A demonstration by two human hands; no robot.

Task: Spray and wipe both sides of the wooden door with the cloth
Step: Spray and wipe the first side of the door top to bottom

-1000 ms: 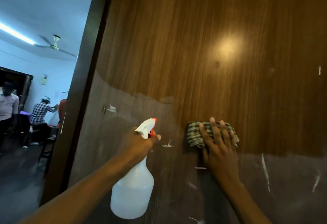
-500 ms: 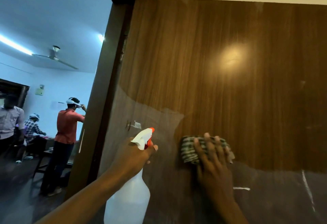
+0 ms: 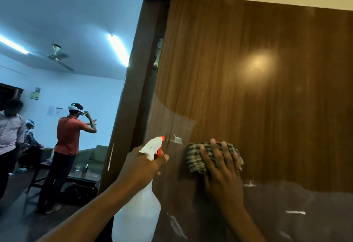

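1. On the wooden door [image 3: 267,108], at mid-height and left of centre, the right hand [image 3: 223,176] presses a checked cloth [image 3: 194,157] flat against the panel.
2. Right fingers [image 3: 214,152] are spread and fairly straight over the cloth, not curled round it. The cloth is bunched under the fingers and sticks out to their left and a bit past the tips. The palm sits below the cloth, against the door.
3. Left hand [image 3: 141,167] grips the neck of a white spray bottle [image 3: 137,217] with its fingers wrapped round. The white trigger head with an orange nozzle sits above the fist, pointing at the door. The bottle body hangs below the hand.
4. Bottle is just left of the cloth and apart from it. Cannot tell if the nozzle touches the door.
5. Door's upper part is glossy brown with a light reflection. The lower part looks duller and greyish, with white streaks [image 3: 177,140] near the nozzle and lower down.
6. Door frame [image 3: 133,108] and a metal hinge [image 3: 157,54] are at the door's left edge.
7. Through the opening on the left are a ceiling fan [image 3: 56,56], a tube light [image 3: 118,49] and a person in a red shirt [image 3: 67,136] standing. Others are at the far left.
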